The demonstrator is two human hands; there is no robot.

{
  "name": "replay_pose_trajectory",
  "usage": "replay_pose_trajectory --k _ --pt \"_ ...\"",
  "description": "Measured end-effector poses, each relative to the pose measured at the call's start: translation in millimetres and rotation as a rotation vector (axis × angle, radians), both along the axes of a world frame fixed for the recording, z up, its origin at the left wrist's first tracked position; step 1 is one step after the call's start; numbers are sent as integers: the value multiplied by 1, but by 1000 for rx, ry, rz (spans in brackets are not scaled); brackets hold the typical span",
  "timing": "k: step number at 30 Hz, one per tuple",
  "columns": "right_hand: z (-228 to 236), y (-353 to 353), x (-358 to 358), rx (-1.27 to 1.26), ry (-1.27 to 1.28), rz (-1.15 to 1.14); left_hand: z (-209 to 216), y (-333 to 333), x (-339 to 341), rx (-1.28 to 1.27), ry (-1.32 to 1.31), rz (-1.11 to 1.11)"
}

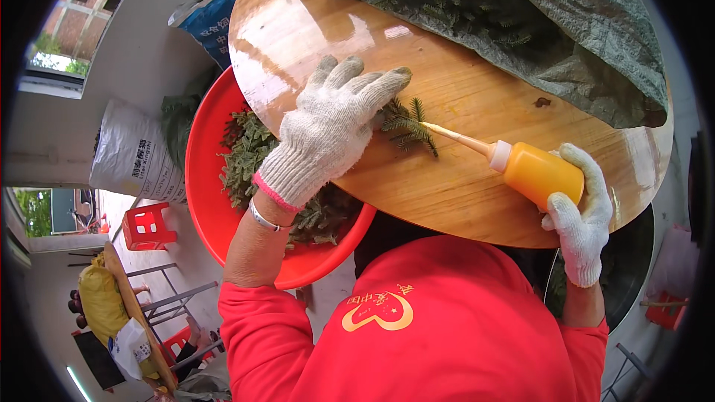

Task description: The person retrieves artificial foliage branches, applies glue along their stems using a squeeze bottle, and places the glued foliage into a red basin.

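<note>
My left hand (331,123), in a white knit glove with a pink cuff, is over the near left of a round wooden table (462,193). A small green fir sprig (410,128) sticks out from under its thumb side; the fingers reach forward, and the sprig's held end is hidden beneath the glove. At the right, my gloved right hand (583,212) grips a squeeze bottle (544,173) of orange-yellow liquid around its base. Tilted sideways, the bottle points its long nozzle left, and the tip meets the sprig's leaves.
A grey woven sack (596,11) of fir sprigs lies open across the table's far side. Below the left table edge stands a red basin (205,201) with more greenery. A white sack (138,152), a blue bag (212,26) and a red stool (147,227) stand farther left.
</note>
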State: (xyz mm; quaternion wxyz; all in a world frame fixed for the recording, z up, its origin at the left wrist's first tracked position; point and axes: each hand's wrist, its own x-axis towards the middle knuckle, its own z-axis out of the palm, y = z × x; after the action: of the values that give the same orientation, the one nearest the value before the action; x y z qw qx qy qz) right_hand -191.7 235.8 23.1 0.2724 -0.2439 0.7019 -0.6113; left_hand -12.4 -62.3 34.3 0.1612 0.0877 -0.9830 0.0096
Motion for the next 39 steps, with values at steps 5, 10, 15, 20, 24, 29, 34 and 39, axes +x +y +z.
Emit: replay_pose_trajectory --k 5,10,15,20,24,29,34,39 --pt "-9 3 -1 -17 119 53 5 10 5 -135 129 87" --pt "-13 6 -6 -30 440 199 4 33 20 214 406 271" --pt "-13 6 -5 -42 445 199 -1 66 16 274 366 230" --pt "-12 5 -4 -50 368 187 -26 75 22 213 183 269" --pt "-16 5 -5 -58 411 203 -21 75 27 290 195 272" --pt "-14 6 -4 -44 442 204 4 73 20 444 -2 300" --pt "-12 4 -4 -17 407 166 1 76 24 341 -120 253" --pt "-4 0 2 13 207 80 -18 79 34 190 -9 215"
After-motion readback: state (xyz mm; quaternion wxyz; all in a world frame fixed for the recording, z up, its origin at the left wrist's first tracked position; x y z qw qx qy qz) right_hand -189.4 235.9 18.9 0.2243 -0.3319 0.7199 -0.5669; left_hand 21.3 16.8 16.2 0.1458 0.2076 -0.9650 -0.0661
